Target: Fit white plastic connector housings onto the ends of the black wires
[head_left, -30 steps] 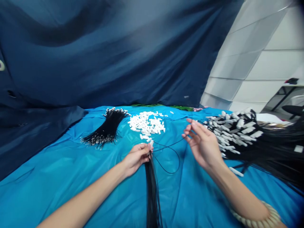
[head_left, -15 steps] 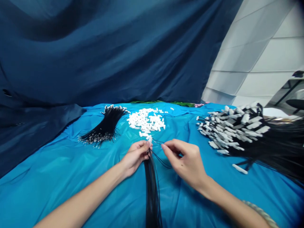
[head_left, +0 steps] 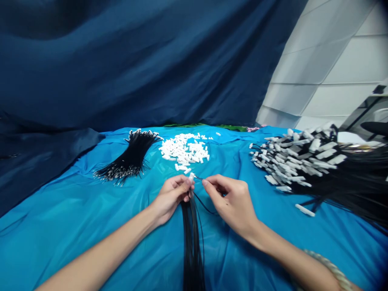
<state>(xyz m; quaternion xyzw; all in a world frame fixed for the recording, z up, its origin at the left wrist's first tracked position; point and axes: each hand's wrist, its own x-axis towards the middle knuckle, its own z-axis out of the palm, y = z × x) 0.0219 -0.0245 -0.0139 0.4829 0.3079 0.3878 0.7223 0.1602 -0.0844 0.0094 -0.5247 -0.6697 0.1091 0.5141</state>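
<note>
Two hands at table centre: left hand (head_left: 171, 196) grip clamped on black wire bundle (head_left: 190, 238) and white connector (head_left: 191, 176); right hand (head_left: 233, 202) pinches one wire's end (head_left: 198, 178). Judged: insertion step; next needs precise alignment

Work surface covered by wrinkled bright blue cloth (head_left: 75, 218). Far left on it: bundle of thin black wires with bare metal tips (head_left: 129, 159), fanned at both ends. Just right of that: loose heap of small white plastic connector housings (head_left: 184, 150). Near centre: long bunch of black wires (head_left: 191, 238) running toward bottom edge. Right side: large pile of black wires fitted with white connectors (head_left: 297, 159); one stray white connector (head_left: 304, 210) beside pile.
</note>
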